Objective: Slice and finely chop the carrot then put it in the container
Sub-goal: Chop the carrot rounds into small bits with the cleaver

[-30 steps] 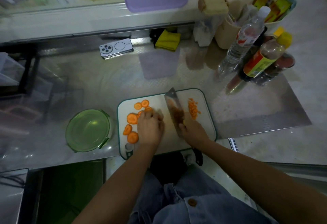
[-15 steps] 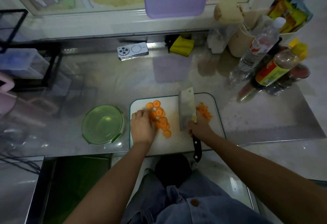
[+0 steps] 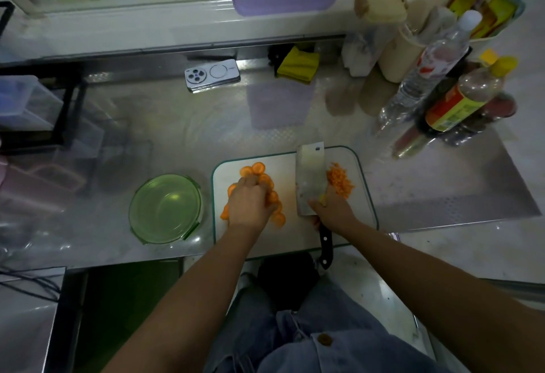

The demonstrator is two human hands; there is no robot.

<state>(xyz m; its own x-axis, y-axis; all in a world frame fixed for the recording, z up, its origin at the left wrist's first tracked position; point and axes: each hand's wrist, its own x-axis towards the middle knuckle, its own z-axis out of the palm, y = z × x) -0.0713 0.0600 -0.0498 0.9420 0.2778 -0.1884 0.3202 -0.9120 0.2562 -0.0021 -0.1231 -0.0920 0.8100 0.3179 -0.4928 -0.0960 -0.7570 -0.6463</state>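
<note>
The left hand (image 3: 250,204) is held palm down over the left half of the cutting board (image 3: 283,240), wrist straight and forearm reaching in from the lower left. Its fingers are bent down onto a heap of carrot slices (image 3: 258,167). The fingertips are blurred, so it cannot be told whether the slices are gripped or only pressed.

The right hand (image 3: 333,210) is wrapped round the cleaver (image 3: 311,178) where the blade meets the handle, and the black handle end is left sticking out behind the hand towards the person. The blade is pointed away from the body with its broad face turned up to the camera.

The blade lies between the slices and a pile of chopped carrot (image 3: 340,181) at the board's right side. A green container (image 3: 165,209) is seen on the counter (image 3: 177,137) just left of the board, with no carrot visible in it.
</note>
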